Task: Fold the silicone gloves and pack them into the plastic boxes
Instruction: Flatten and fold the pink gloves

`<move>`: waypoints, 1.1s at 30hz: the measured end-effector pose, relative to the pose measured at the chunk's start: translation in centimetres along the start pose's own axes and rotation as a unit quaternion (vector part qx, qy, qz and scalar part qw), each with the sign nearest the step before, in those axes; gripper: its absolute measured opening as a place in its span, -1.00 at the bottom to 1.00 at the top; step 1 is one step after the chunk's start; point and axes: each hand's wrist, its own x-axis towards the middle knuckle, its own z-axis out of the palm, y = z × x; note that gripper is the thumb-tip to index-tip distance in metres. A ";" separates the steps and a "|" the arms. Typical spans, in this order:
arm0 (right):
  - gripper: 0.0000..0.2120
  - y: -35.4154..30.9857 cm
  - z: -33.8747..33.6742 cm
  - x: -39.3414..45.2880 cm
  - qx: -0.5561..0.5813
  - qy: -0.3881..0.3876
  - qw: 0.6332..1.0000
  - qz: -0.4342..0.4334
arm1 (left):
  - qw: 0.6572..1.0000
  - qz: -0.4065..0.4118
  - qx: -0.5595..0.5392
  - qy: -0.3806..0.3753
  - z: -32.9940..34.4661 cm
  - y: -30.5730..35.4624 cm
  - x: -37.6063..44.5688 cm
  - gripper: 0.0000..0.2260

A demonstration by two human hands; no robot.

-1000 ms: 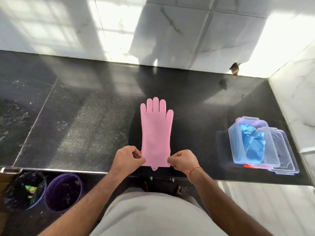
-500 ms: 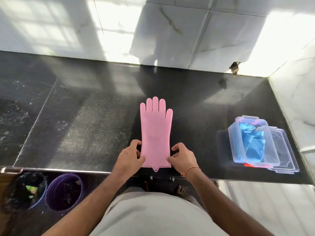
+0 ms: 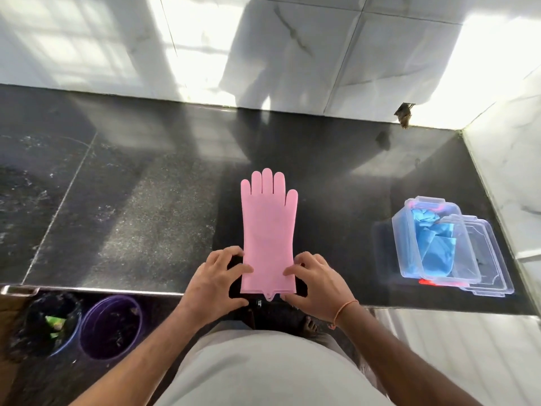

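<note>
Silicone like this pink glove should bend softly and spring back, so we judge it wants a firm hold at the cuff corners. It lies flat on the dark counter, fingers pointing away. Our left hand and right hand flank the cuff, fingers spread, thumbs resting on its edges. Well to our right stands the clear box holding a blue glove.

You stand in a home kitchen: a black granite counter under white marble wall tiles, waste buckets below.
</note>
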 end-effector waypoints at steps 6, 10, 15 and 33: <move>-0.36 1.5 -0.2 -0.1 -0.099 -0.011 0.991 -0.088 | 0.996 0.069 0.063 0.004 0.5 -0.4 0.0 -0.38; -0.46 2.0 -0.3 -0.1 -0.067 0.011 0.990 -0.121 | 0.994 0.088 0.069 0.022 0.8 -0.7 -0.1 -0.41; -0.70 2.1 0.2 -0.7 -0.030 0.051 0.988 -0.139 | 0.991 0.118 0.044 0.049 1.2 -0.9 -0.5 -0.56; -0.93 0.3 -0.3 -4.0 0.045 0.088 0.988 -0.120 | 0.979 0.173 -0.068 0.079 -0.4 1.1 -3.0 -0.83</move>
